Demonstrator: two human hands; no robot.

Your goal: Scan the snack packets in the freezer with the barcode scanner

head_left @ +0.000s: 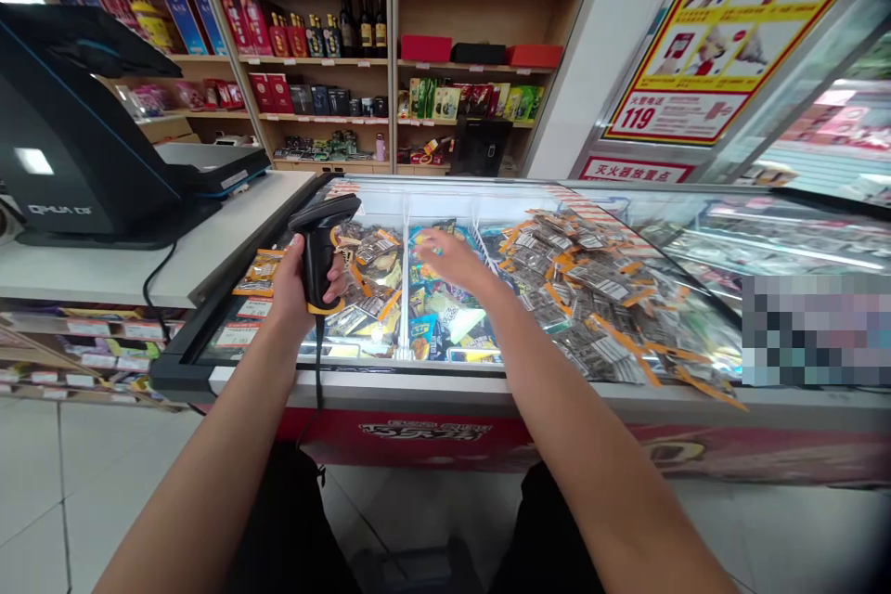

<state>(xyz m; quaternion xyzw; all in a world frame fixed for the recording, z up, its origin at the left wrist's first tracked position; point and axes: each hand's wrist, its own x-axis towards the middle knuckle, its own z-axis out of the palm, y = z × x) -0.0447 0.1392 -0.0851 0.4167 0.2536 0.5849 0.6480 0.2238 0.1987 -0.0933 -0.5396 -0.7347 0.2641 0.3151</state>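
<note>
My left hand [296,288] is wrapped round the grip of a black barcode scanner [321,246] with a yellow band and a cable hanging down, held above the left end of a glass-topped chest freezer [445,390]. My right hand [456,264] reaches out over the middle of the freezer lid, fingers stretched forward and a little blurred, holding nothing. Under the glass below it lie colourful ice-cream packs [435,316]. Several orange-and-grey packets [585,297] fill the section to the right.
A black cash-register terminal [76,158] stands on the white counter [209,251] at the left, beside the freezer. Wooden shelves [390,65] with boxes and bottles line the back wall. A red-and-yellow poster [724,28] hangs at the right. Tiled floor lies below.
</note>
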